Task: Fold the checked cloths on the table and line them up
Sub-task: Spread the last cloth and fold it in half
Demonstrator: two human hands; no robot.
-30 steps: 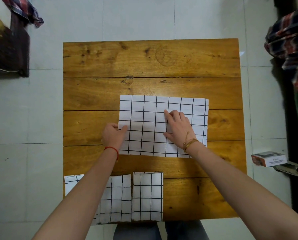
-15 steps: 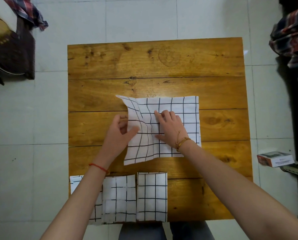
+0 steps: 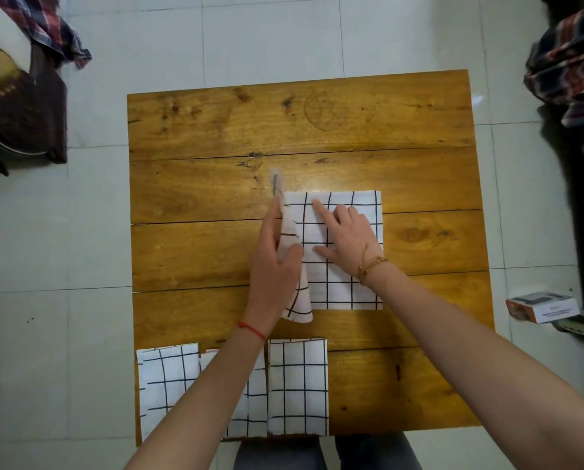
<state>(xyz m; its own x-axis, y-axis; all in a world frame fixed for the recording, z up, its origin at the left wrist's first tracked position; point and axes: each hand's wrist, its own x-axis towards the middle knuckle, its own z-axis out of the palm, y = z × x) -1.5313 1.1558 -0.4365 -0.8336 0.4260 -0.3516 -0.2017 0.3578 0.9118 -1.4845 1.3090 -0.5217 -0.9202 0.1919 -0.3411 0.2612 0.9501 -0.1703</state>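
A white cloth with a black check [image 3: 348, 286] lies in the middle of the wooden table [image 3: 216, 130]. My left hand [image 3: 273, 266] grips its left edge and holds that side lifted upright, swung over toward the right. My right hand [image 3: 343, 239] lies flat on the cloth's middle with its fingers spread, pinning it down. Three folded checked cloths sit side by side along the near edge: one at the left [image 3: 165, 378], one in the middle [image 3: 255, 401] partly hidden by my left forearm, one at the right [image 3: 299, 388].
A small orange and white box [image 3: 541, 308] lies on the tiled floor to the right. Plaid fabric [image 3: 575, 62] hangs at the far right. A dark bag and plaid cloth [image 3: 22, 96] sit at the upper left. The table's far half and right side are bare wood.
My left hand has lifted the cloth's left side and carried it rightward over the middle. The right hand has stayed pressed on the cloth.
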